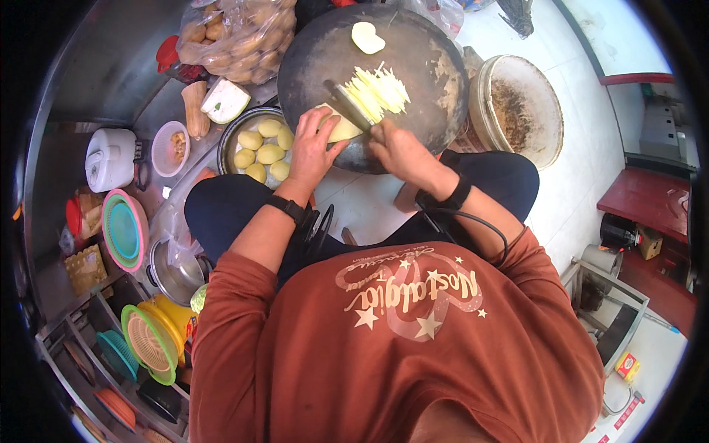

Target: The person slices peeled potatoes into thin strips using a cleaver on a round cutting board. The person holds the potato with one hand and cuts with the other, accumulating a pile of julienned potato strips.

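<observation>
On a round, dark wooden chopping block, my right hand grips the handle of a cleaver. Its blade stands between a peeled potato piece and a heap of potato shreds. The fingers of my left hand press on that potato, close to the blade. Farther back on the block lies a flat potato piece. Most of the cleaver's handle is hidden inside my right hand.
A metal basin of peeled potatoes stands left of the block. Behind it are a cut winter melon, a butternut squash and a bag of potatoes. At the right is a stained bucket; colored baskets sit at lower left.
</observation>
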Demonstrator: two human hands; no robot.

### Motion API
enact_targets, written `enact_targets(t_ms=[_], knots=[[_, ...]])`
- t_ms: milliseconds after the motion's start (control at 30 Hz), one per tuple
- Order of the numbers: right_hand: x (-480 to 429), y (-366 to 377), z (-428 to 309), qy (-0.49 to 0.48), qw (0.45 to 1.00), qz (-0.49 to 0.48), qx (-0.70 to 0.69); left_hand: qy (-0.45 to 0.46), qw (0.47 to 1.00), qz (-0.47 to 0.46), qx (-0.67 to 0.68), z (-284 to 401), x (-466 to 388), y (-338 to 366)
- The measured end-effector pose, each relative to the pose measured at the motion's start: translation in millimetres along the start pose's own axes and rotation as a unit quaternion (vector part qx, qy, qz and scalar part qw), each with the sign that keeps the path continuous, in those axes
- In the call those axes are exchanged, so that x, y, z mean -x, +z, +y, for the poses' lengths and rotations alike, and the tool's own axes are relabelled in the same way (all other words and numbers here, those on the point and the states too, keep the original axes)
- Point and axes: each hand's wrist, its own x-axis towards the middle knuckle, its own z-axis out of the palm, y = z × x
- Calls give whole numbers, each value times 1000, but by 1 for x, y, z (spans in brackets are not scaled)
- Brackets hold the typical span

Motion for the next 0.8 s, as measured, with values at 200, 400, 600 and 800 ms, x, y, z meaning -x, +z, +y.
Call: enact_targets(t_ms=[200, 400, 600, 800], knots=[[0, -26, 14, 56, 997, 7, 49, 12, 1000, 25, 4, 2, -18, 14], [10, -28, 3, 37, 996, 2, 84, 13, 999, 29, 14, 1, -26, 19], [15, -33, -16, 37, 989, -39, 136, 21, 999, 22, -41, -6, -28, 19], [1, -18, -4, 3, 994, -33, 105, 23, 998, 32, -44, -7, -28, 20]])
